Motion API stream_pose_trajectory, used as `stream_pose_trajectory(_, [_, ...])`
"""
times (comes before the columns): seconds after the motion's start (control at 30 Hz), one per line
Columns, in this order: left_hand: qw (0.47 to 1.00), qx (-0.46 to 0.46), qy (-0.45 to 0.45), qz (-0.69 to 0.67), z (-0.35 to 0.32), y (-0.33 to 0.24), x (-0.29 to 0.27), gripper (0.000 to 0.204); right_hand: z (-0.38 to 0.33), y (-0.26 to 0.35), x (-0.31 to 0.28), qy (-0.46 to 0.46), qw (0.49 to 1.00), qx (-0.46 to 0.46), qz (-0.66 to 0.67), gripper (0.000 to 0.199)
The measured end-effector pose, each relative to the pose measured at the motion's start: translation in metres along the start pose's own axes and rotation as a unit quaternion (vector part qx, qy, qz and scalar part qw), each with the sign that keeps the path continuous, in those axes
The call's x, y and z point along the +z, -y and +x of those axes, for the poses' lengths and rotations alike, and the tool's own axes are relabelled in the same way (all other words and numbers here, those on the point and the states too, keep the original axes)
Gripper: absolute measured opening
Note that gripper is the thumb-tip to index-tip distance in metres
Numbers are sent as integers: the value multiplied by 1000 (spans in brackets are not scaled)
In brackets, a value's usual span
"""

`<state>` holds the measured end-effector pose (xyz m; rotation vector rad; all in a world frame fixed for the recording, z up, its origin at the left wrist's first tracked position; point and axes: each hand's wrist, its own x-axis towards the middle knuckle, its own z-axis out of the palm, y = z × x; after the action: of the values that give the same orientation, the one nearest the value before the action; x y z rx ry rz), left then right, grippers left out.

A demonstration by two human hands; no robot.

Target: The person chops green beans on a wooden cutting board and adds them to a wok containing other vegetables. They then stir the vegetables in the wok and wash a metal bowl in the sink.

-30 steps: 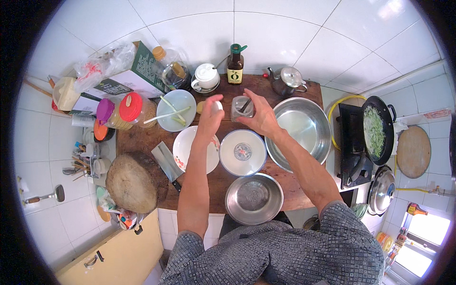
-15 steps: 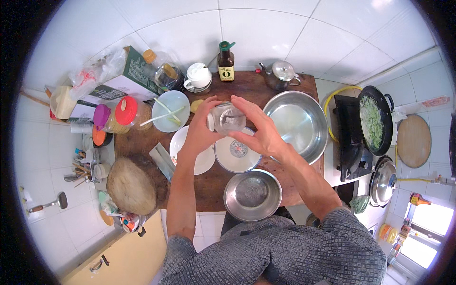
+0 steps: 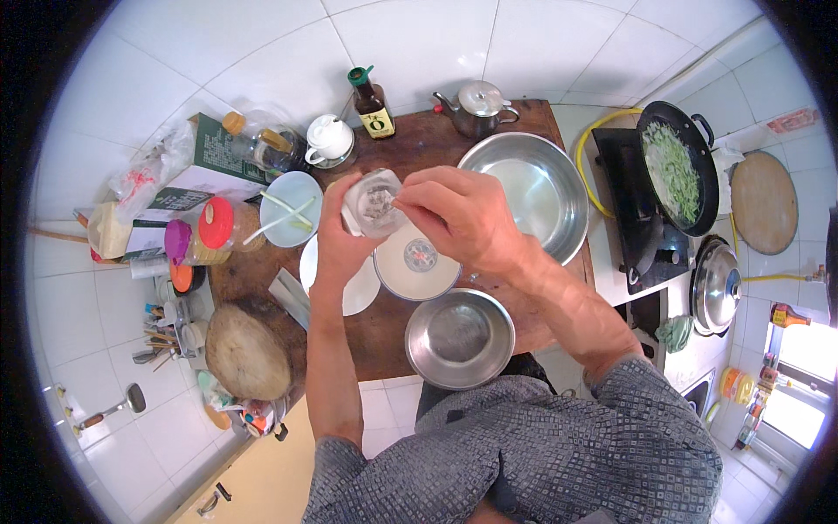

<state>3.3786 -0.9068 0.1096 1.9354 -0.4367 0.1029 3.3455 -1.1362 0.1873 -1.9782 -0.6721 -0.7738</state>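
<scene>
Two hands (image 3: 341, 234) (image 3: 471, 216) raised; left cups clear jar (image 3: 374, 203), right curled beside.

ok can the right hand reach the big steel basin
Likely yes: nothing visible blocks the right hand from the big steel basin beside it, though it is busy at the clear jar.

Masked by hands, clipped by the rim

What the right hand (image 3: 471, 214) pinches at the mouth of the clear jar (image 3: 377, 194) is hidden by its fingers, and the jar's contents are too unclear to tell. The left hand (image 3: 336, 229) covers the jar's left side. The left forearm (image 3: 333, 367) hides part of the white dish (image 3: 360, 293) and the end of the cleaver (image 3: 290, 294) nearest it. The right hand blocks some of the steel basin (image 3: 537, 196). The dark picture rim cuts off a black object (image 3: 832, 279) and the window (image 3: 803, 354)
</scene>
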Motion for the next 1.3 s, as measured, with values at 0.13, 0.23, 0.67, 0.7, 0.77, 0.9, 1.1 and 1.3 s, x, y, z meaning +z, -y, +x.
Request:
stream_pose_trajectory(0.13, [999,10,-3,34,-1,-12,-5,95,8,3,-11,47,998,-33,-21,17])
stream_pose_trajectory(0.23, [1000,10,-14,-5,1,-22,-5,94,5,13,-15,11,1000,-12,-24,17])
stream_pose_trajectory(0.67, [998,16,-65,17,-5,-47,11,87,-12,38,-1,-48,997,63,-12,15])
stream_pose_trajectory(0.7, [997,22,-61,33,-6,-47,11,88,-14,39,-2,-51,996,73,-4,15])
stream_pose_trajectory(0.77, [997,28,-52,52,-8,-48,12,89,-16,43,-3,-72,992,99,15,13])
stream_pose_trajectory(0.9, [998,16,-47,33,-11,-50,15,91,-20,53,-12,-105,974,185,77,11])
stream_pose_trajectory(1.1, [999,6,-42,26,-15,-52,20,93,-21,66,-30,-135,950,264,101,10])
stream_pose_trajectory(1.3, [996,31,-18,80,-15,-59,25,94,-23,72,-49,-190,941,263,94,11])
